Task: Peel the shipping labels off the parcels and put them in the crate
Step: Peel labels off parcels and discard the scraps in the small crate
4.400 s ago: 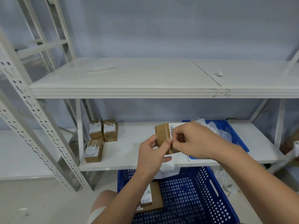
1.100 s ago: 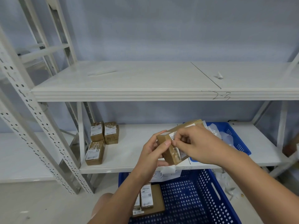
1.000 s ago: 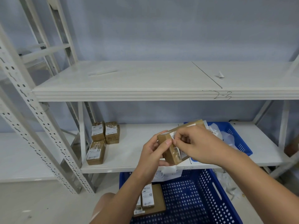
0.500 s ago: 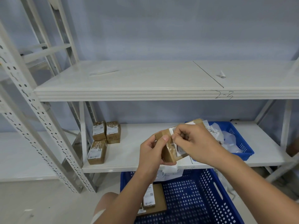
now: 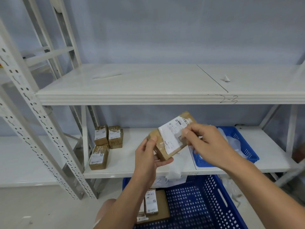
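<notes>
I hold a brown cardboard parcel point(image 5: 162, 147) tilted in front of the lower shelf. My left hand point(image 5: 146, 160) grips its lower left end. A white shipping label point(image 5: 171, 135) covers its upper face. My right hand point(image 5: 203, 142) pinches the right edge of that label. Below, a big blue perforated crate point(image 5: 203, 204) stands on the floor with labelled parcels point(image 5: 153, 205) lying in its left part. Three more labelled parcels point(image 5: 107, 142) sit at the left end of the lower shelf.
A small blue basket point(image 5: 244, 146) with crumpled white scraps sits on the lower shelf point(image 5: 132, 156) at the right. A white paper scrap hangs at the shelf's front edge. The upper shelf point(image 5: 148, 83) juts out above my hands. Perforated rack posts point(image 5: 33, 113) stand at left.
I have turned the parcel so its labelled face points up toward me. My right fingers have shifted from the parcel's left end to the label's right edge.
</notes>
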